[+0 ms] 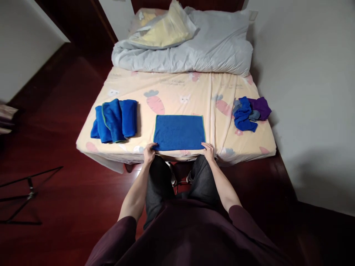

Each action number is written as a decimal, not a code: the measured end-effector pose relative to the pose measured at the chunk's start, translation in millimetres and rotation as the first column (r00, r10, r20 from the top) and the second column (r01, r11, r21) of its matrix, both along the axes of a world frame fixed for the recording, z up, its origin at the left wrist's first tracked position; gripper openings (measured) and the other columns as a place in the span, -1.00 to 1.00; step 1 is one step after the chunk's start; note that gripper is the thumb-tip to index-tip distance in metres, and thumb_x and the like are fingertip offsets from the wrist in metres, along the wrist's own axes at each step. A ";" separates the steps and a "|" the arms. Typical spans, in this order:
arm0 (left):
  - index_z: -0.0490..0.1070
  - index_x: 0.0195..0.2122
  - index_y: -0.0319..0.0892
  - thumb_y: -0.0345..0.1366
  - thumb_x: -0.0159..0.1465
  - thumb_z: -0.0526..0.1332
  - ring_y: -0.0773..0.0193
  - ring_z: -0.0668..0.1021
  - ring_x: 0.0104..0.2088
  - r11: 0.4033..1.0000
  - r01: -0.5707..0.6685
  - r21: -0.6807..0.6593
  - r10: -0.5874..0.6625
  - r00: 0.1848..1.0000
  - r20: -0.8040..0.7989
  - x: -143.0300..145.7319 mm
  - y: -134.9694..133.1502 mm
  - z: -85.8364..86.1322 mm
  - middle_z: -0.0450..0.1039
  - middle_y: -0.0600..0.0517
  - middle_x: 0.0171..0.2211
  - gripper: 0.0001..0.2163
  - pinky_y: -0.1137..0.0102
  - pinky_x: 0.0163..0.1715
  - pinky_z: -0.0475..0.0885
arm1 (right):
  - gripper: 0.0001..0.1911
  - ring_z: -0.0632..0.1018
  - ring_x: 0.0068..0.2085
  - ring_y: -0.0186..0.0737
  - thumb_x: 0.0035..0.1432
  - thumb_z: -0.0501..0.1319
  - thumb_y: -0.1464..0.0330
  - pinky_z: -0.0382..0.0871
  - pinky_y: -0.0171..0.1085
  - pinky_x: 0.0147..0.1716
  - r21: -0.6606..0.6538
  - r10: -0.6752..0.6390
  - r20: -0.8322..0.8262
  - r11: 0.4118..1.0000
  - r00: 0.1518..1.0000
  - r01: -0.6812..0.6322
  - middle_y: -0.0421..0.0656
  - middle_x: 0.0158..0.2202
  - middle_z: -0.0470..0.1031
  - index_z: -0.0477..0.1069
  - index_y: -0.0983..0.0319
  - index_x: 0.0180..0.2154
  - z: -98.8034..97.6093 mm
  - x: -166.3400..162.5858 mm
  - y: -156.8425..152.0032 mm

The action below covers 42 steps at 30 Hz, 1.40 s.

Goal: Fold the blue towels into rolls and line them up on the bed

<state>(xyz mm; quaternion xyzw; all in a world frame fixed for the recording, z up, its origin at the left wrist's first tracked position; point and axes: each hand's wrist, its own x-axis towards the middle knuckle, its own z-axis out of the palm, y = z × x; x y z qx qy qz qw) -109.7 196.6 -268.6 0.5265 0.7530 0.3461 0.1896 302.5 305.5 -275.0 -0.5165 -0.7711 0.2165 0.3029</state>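
A blue towel (179,132) lies flat as a rectangle on the bed (194,92), close to its near edge. My left hand (149,152) pinches the towel's near left corner. My right hand (209,150) pinches its near right corner. Both hands have their fingers closed on the cloth. To the left sit three rolled blue towels (115,120) side by side. At the right edge of the bed lies a loose heap of blue and purple cloths (250,112).
A grey duvet (199,48) and a yellow pillow (162,31) are bunched at the head of the bed. White walls stand to the right and far left. A dark red wooden floor surrounds the bed, with a black tripod stand (26,192) on the left.
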 end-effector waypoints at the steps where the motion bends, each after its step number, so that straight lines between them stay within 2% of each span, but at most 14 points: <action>1: 0.57 -0.02 -0.22 -0.51 0.02 0.04 0.04 0.53 0.21 1.000 -0.001 0.000 0.001 1.000 0.008 -1.3 1.1 -0.3 0.59 -0.18 0.08 -0.48 0.06 0.30 0.38 | -0.42 0.62 0.14 -0.11 0.07 0.03 0.65 0.40 -0.04 0.28 -0.001 -0.015 -0.004 1.000 1.000 0.015 -0.04 0.07 0.66 0.66 0.25 -0.02 -0.9 0.3 1.3; 11: 0.52 0.00 -0.22 -0.50 0.09 0.03 0.03 0.54 0.10 0.996 -0.084 0.013 0.084 0.996 -0.034 -2.6 -3.1 -4.8 0.57 -0.18 0.01 -0.53 0.15 0.18 0.44 | -0.47 0.60 0.12 -0.10 0.14 0.00 0.63 0.41 -0.09 0.25 -0.008 -0.097 -0.028 0.995 0.995 0.097 -0.04 0.03 0.67 0.63 0.23 -0.03 -0.6 1.0 -0.1; 16: 0.48 -0.02 -0.19 -0.39 0.25 0.08 0.01 0.57 0.00 0.985 -0.149 0.090 0.144 0.988 0.058 -2.7 -9.3 -13.8 0.54 -0.20 -0.01 -0.68 0.15 0.04 0.48 | -0.68 0.65 0.00 -0.03 0.29 0.12 0.42 0.51 -0.08 0.13 -0.018 -0.198 -0.181 0.980 0.963 0.198 0.03 -0.03 0.67 0.61 0.25 -0.06 -8.8 3.6 -2.0; 20: 0.45 -0.18 -0.15 -0.24 0.37 0.10 0.03 0.54 -0.13 0.978 -0.197 0.065 0.194 0.980 0.041 -6.2 -11.9 -19.7 0.49 -0.14 -0.21 -0.83 0.16 -0.02 0.46 | -0.70 0.67 -0.14 -0.01 0.31 0.22 0.22 0.55 -0.06 0.04 -0.057 -0.294 -0.222 0.956 0.930 0.288 0.06 -0.11 0.69 0.61 0.26 -0.09 -17.6 4.2 2.5; 24: 0.35 -0.34 -0.09 -0.17 0.42 0.09 0.04 0.48 -0.19 0.979 -0.206 0.005 0.206 0.978 -0.028 -9.0 -8.0 -21.5 0.33 -0.04 -0.41 -0.80 0.18 -0.05 0.43 | -0.66 0.66 -0.14 -0.01 0.33 0.20 0.12 0.55 -0.06 0.02 -0.068 -0.333 -0.225 0.943 0.916 0.326 0.06 -0.16 0.69 0.61 0.23 -0.17 -22.9 3.3 7.6; 28: 0.35 -0.32 -0.08 -0.14 0.46 0.06 0.05 0.48 -0.21 0.967 -0.255 -0.027 0.253 0.966 -0.053 -8.0 0.2 -22.4 0.33 -0.05 -0.37 -0.77 0.18 -0.04 0.42 | -0.61 0.66 -0.12 0.00 0.37 0.15 0.08 0.55 -0.07 0.01 -0.071 -0.352 -0.221 0.936 0.910 0.345 0.06 -0.15 0.68 0.59 0.23 -0.17 -23.1 0.8 8.9; 33: 0.34 -0.27 -0.08 -0.14 0.49 0.01 0.01 0.50 -0.12 0.958 -0.288 -0.001 0.287 0.954 -0.083 -5.0 4.3 -22.2 0.38 -0.11 -0.27 -0.76 0.14 0.00 0.41 | -0.60 0.65 -0.08 0.01 0.41 0.09 0.10 0.52 -0.07 0.03 -0.061 -0.376 -0.189 0.927 0.907 0.371 0.08 -0.12 0.66 0.56 0.23 -0.11 -20.3 -0.9 7.8; 38: 0.30 -0.30 -0.08 -0.18 0.48 0.02 -0.01 0.47 -0.09 0.962 -0.272 0.011 0.272 0.959 -0.081 -4.1 2.5 -19.1 0.38 -0.12 -0.28 -0.78 0.11 0.04 0.39 | -0.60 0.64 -0.06 -0.01 0.44 0.06 0.09 0.50 -0.08 0.06 -0.025 -0.347 -0.183 0.937 0.920 0.349 0.07 -0.11 0.64 0.54 0.22 -0.10 -20.2 0.6 8.4; 42: 0.31 -0.31 -0.09 -0.20 0.47 0.05 0.00 0.46 -0.08 0.955 -0.298 0.011 0.298 0.953 -0.059 -1.8 1.0 -16.9 0.38 -0.11 -0.28 -0.81 0.10 0.07 0.38 | -0.55 0.64 -0.12 -0.02 0.43 0.05 0.05 0.51 -0.11 0.00 -0.044 -0.372 -0.189 0.928 0.909 0.370 0.06 -0.15 0.65 0.56 0.23 -0.12 -19.8 -0.2 8.2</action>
